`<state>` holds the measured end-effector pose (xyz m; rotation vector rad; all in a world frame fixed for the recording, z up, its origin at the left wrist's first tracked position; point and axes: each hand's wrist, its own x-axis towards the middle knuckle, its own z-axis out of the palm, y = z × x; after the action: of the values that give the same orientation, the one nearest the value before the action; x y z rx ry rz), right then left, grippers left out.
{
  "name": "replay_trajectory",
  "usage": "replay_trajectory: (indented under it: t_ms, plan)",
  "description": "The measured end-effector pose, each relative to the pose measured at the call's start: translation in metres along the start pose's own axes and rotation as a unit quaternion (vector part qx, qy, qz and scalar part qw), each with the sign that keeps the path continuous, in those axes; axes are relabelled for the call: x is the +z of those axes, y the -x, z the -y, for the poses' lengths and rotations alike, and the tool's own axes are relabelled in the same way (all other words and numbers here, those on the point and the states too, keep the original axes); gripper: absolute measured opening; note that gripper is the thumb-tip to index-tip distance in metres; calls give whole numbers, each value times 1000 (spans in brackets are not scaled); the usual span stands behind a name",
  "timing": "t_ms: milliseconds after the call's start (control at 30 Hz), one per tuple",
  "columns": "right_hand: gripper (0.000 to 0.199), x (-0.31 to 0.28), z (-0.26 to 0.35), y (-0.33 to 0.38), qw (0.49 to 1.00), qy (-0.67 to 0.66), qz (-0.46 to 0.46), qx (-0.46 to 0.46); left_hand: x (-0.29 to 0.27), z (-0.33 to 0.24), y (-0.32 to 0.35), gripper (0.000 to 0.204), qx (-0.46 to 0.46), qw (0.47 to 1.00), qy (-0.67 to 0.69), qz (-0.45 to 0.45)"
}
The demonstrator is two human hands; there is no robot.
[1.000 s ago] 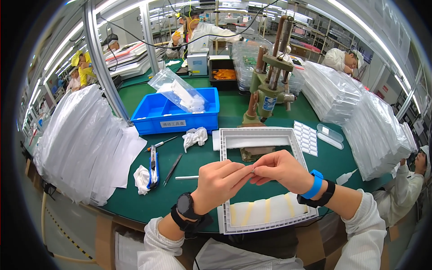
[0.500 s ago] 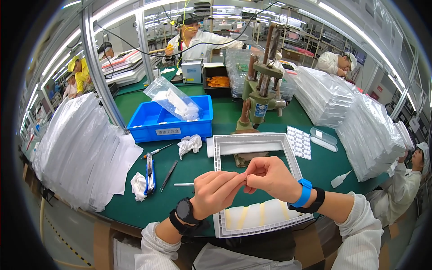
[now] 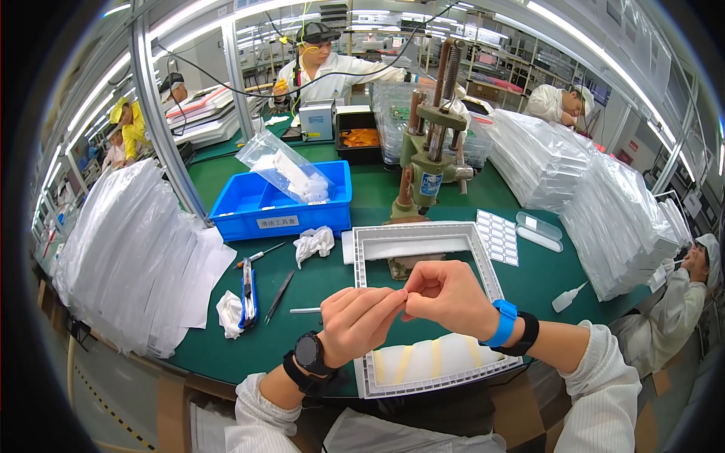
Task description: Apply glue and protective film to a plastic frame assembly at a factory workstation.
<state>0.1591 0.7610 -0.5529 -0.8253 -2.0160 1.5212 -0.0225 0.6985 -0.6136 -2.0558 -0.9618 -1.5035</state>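
My left hand (image 3: 359, 321) and my right hand (image 3: 447, 294) meet fingertip to fingertip above a white rectangular frame (image 3: 483, 257) lying on the green table. Both pinch something very small between thumb and forefinger; it is too tiny to tell what it is. A black watch sits on my left wrist, a blue band and a black band on my right. Yellow tape strips (image 3: 436, 358) cross the white sheet at the frame's near end.
A blue bin (image 3: 257, 208) holding a clear bag stands at the back left. Tweezers (image 3: 278, 297), a blue cutter (image 3: 248, 293) and crumpled wipes (image 3: 313, 243) lie left of the frame. A green hand press (image 3: 429, 162) stands behind it. Stacks of bagged white trays flank both sides. Other workers sit around.
My hands stay pinched together over the frame; they have shifted slightly lower and toward me as the view tilted. Nothing else on the table has moved.
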Motion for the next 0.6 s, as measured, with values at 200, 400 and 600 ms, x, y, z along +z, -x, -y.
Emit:
replay_trajectory:
  t_ms: [200,400,600]
  plan:
    - [8,1,-2,-2,997,-71,14,3,1,1,0,23,-8,1000,19,-20]
    - [8,-2,-3,-1,997,-75,22,22,4,0,2,22,-13,999,36,-26]
    - [8,-4,-5,0,996,-74,11,45,1,-4,-1,24,-4,1000,23,-13]
